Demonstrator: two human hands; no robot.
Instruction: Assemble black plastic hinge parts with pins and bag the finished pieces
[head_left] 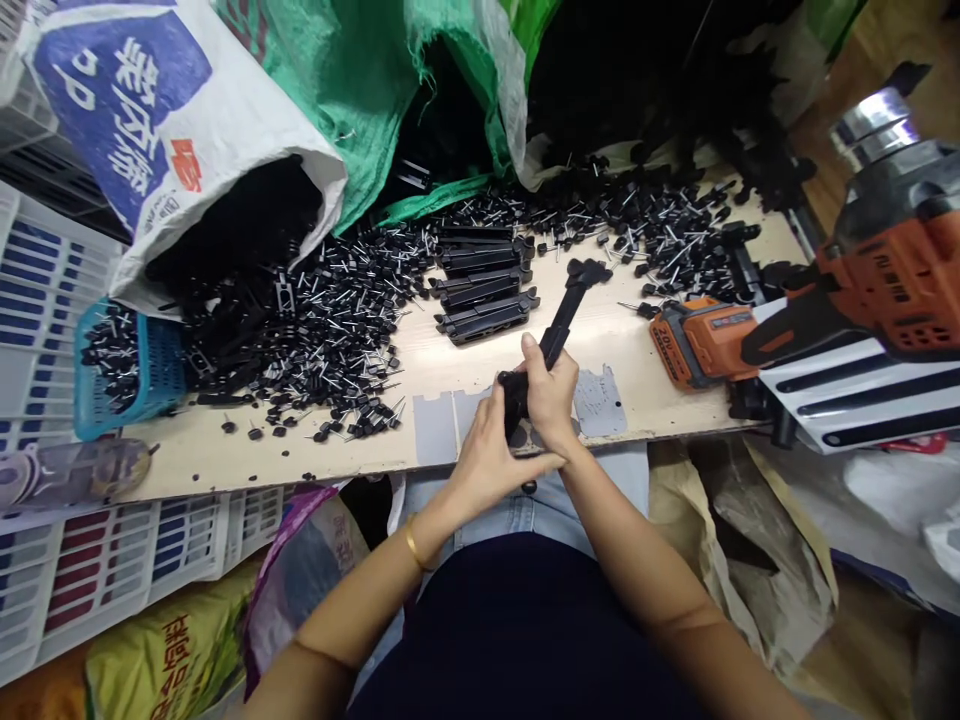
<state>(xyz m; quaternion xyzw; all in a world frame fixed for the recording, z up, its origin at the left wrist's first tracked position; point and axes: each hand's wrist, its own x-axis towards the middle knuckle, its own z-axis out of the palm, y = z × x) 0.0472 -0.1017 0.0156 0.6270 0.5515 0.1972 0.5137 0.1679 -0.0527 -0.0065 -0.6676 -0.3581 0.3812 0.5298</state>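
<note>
The left hand [484, 450] clasped the near end of a long black bracket [559, 332] above the worktable [424, 372], the right hand [553, 398] its middle; its long axis ran seven to one o'clock, with similar brackets [489, 318] at eleven.

A long black part [564, 318] held slantwise in both our hands, above a pale worktop [442, 370].

We see 1 slim, dark part, black along all of its visible length. It runs from near our body, at the lower left, up and away to the far right. Its far end widens into an uneven, knobbly head; below that comes a narrow neck, then a broader, straight-edged section. The near end looks thicker and blockier. Our right hand [553, 392] wraps its middle and our left hand [482, 445] its near end, hiding much of both. Whether the part touches the worktop, we cannot tell.
</note>
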